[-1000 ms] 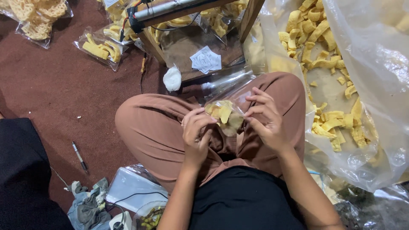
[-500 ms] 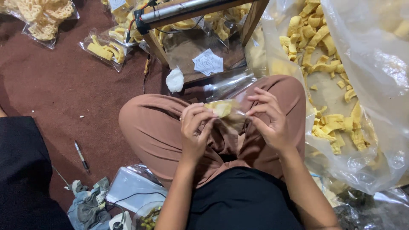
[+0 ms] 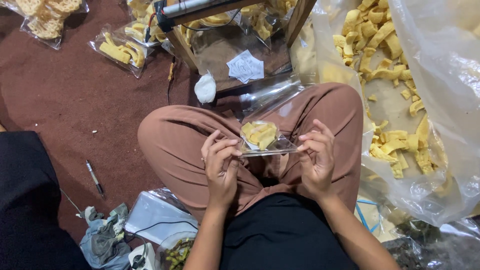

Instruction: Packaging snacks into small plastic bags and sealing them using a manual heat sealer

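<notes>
Sitting cross-legged, the person pinches a small clear bag of yellow crackers (image 3: pixel 260 136) at both ends. The left hand (image 3: pixel 220 162) and right hand (image 3: pixel 316 157) close on it, just beside the large plastic sack (image 3: pixel 440 100).

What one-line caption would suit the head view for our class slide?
Left hand and right hand stretch a small clear bag of yellow chips over a lap.

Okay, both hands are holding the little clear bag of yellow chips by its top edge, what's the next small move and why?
Probably carry the small clear bag of chips forward to the heat sealer bar: left hand and right hand pinch its mouth stretched flat, chips settled away from that edge.
</notes>
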